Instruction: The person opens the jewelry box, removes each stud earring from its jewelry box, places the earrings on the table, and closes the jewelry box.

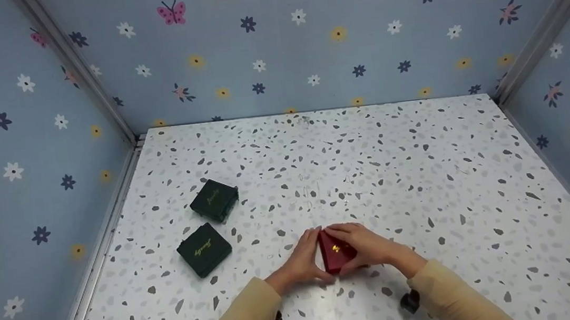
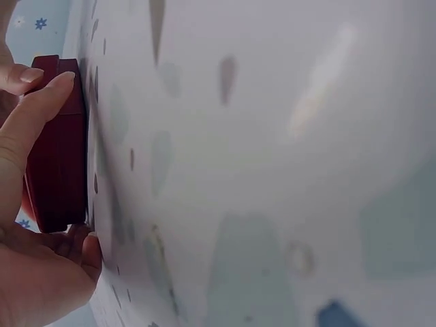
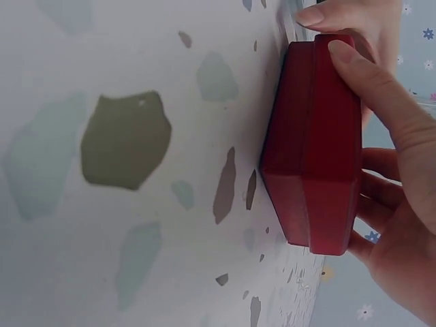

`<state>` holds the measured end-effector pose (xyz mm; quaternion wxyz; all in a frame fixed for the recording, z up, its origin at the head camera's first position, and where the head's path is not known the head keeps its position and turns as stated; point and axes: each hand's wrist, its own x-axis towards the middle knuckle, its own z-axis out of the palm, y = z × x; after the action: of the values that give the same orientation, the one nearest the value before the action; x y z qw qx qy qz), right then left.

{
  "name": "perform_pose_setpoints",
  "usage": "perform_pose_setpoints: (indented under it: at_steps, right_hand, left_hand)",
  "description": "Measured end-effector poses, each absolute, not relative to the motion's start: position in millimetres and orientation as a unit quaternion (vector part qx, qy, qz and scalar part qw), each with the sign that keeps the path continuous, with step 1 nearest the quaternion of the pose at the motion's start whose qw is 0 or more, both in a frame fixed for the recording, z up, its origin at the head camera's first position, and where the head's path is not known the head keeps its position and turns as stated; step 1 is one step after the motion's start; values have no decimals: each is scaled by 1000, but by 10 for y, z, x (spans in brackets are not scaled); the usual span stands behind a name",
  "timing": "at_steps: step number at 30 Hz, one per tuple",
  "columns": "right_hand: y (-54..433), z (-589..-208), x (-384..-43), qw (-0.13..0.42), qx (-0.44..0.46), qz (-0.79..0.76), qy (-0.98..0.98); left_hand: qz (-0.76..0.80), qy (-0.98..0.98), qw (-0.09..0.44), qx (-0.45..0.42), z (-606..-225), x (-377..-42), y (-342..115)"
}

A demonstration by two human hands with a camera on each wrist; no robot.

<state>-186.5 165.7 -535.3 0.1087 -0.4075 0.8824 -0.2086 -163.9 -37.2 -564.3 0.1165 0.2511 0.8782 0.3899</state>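
Note:
A small red box (image 1: 334, 256), its lid down and gold print on top, stands on the speckled table between both hands. My left hand (image 1: 302, 262) holds it from the left, with the thumb (image 2: 44, 105) on the near side and the other fingers at the far end. From the right, my right hand (image 1: 373, 244) grips the box, covering part of its top. In the right wrist view, the right thumb (image 3: 371, 78) presses the near side of the red box (image 3: 310, 157), and the other fingers bend behind it.
Two dark green boxes with gold lettering lie to the left: a nearer one (image 1: 204, 250) and a farther one (image 1: 214, 199). Flower-patterned panels (image 1: 294, 42) enclose the table (image 1: 423, 166) at the back and both sides.

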Motion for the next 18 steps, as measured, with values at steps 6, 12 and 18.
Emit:
perform_pose_setpoints:
  at_steps: [6, 12, 18]
  right_hand:
    - [1680, -5385, -1863, 113, -410, -231, 875]
    - [1714, -5424, -1839, 121, -399, -257, 872]
    - [1737, -5434, -1828, 124, -385, -290, 867]
  left_hand:
    - [410, 872, 134, 231, -5598, -1607, -349]
    - [412, 874, 132, 220, -5583, -1567, -319]
    - [415, 875, 111, 221, -5570, -1556, -294]
